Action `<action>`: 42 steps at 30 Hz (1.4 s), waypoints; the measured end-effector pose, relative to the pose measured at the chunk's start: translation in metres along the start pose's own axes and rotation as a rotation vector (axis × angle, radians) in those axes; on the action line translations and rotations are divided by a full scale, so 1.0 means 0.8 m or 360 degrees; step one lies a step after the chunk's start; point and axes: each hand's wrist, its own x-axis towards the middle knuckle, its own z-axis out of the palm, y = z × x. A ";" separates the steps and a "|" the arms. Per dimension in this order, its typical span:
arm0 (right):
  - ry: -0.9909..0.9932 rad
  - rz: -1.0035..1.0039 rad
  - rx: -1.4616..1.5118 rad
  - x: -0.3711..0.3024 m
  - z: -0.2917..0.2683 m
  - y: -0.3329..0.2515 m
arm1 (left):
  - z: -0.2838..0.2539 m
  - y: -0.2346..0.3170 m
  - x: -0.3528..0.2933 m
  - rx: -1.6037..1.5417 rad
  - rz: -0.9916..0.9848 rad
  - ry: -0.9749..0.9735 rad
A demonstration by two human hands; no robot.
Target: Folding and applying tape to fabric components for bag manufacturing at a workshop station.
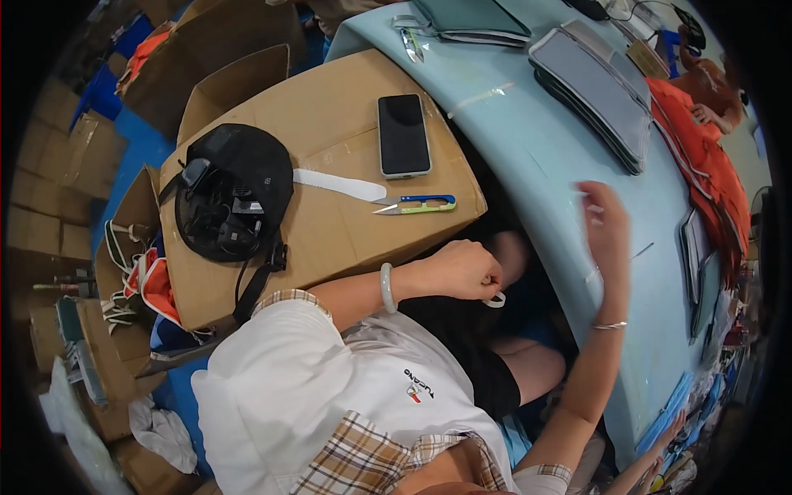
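Note:
My left hand [466,271] is closed in a fist over my lap, beside the cardboard box's near right corner. A small white loop [495,300] sticks out below its fingers; the rest is hidden in the fist. My right hand [602,223] is raised at the edge of the pale blue table [569,239]. Motion smears its bent fingers, and no object shows in them. A thin dark sliver [642,251] lies on the table right of that hand. Thread snips [419,205] with blue and green handles rest on the box, touching a white strip [340,183].
The cardboard box [330,107] also bears a phone [404,136] and a black cap [233,194] with electronics in it. Grey zip cases [594,91], orange fabric [701,157] and other snips [412,45] lie on the table. An open carton [128,280] stands at left. Another person's hand [708,115] is across the table.

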 end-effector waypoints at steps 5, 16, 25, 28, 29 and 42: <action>-0.0717 -0.0747 -0.0384 0.005 0.127 -0.088 | 0.025 -0.021 0.009 0.0128 0.0171 -0.0013; -0.0359 -0.0981 -0.0724 -0.002 0.162 -0.085 | 0.023 -0.027 0.007 0.0183 0.0085 -0.0073; 0.0199 0.0050 0.0308 -0.100 0.054 -0.046 | 0.006 0.008 0.029 0.0378 0.0047 -0.0087; 0.0599 0.0367 0.0730 -0.179 0.044 -0.007 | 0.012 0.015 0.045 0.0149 0.0153 0.0052; 0.0756 0.0477 0.0811 -0.206 0.046 0.002 | 0.013 0.019 0.050 0.0161 0.0158 0.0035; 0.1267 0.0941 0.0447 -0.326 0.105 -0.008 | 0.051 0.075 0.091 0.0198 0.0240 -0.0128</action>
